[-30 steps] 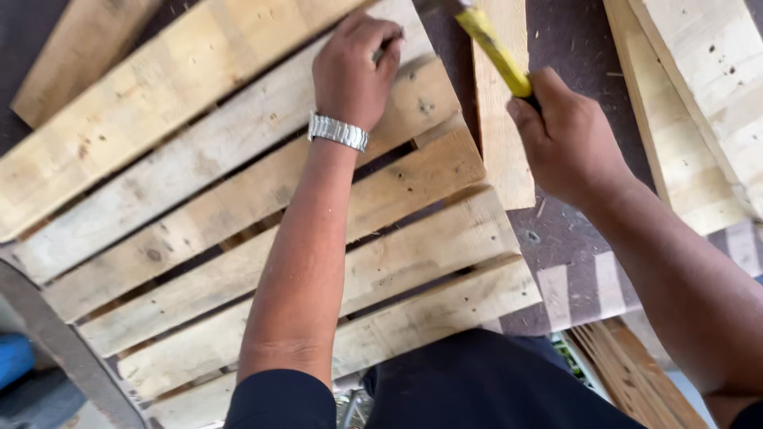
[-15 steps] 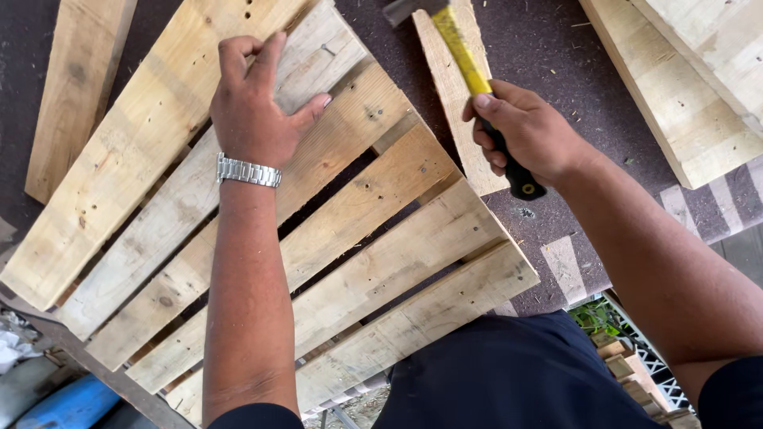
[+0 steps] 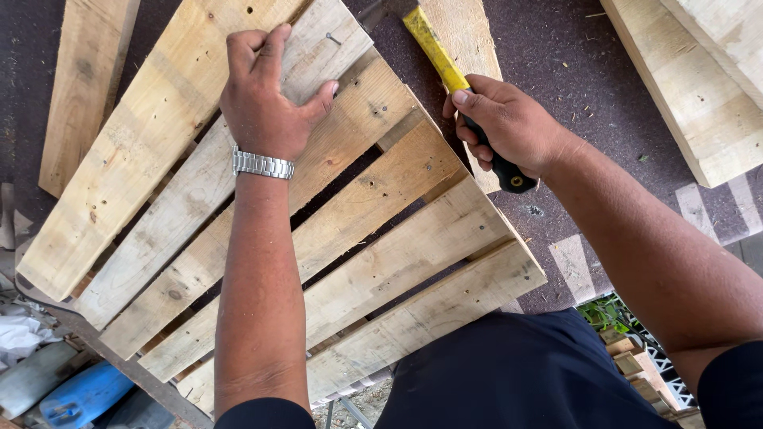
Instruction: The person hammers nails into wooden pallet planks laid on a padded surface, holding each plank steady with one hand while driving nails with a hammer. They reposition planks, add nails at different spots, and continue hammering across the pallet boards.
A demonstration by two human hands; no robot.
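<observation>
Dark purplish ground (image 3: 556, 48) lies under everything, scattered with wood chips. Fingers (image 3: 246, 48) of the left hand (image 3: 266, 99) are pressed flat and close together on a pale slat of the wooden pallet (image 3: 381, 238), the thumb (image 3: 322, 97) spread out to the right across the neighbouring slat. A metal wristwatch (image 3: 262, 164) sits on that wrist. Just beyond the fingertips, to the right, a nail (image 3: 334, 37) stands in the slat.

Fingers (image 3: 469, 127) of the right hand (image 3: 509, 127) are curled tight around the black grip of a hammer (image 3: 453, 79), whose yellow shaft runs up and away to the far left; its head is at the top edge, only partly seen. The hammer is held over a loose board (image 3: 461, 32) lying just right of the pallet's far corner.

Slats of the pallet slope from near left to far right, with dark gaps between them, and its near edge rests against the person's dark clothing (image 3: 509, 373). Another loose plank (image 3: 83, 87) lies at far left, and thicker timbers (image 3: 699, 79) at far right. At near left are a blue container (image 3: 79, 393) and crumpled white material (image 3: 20, 334)
</observation>
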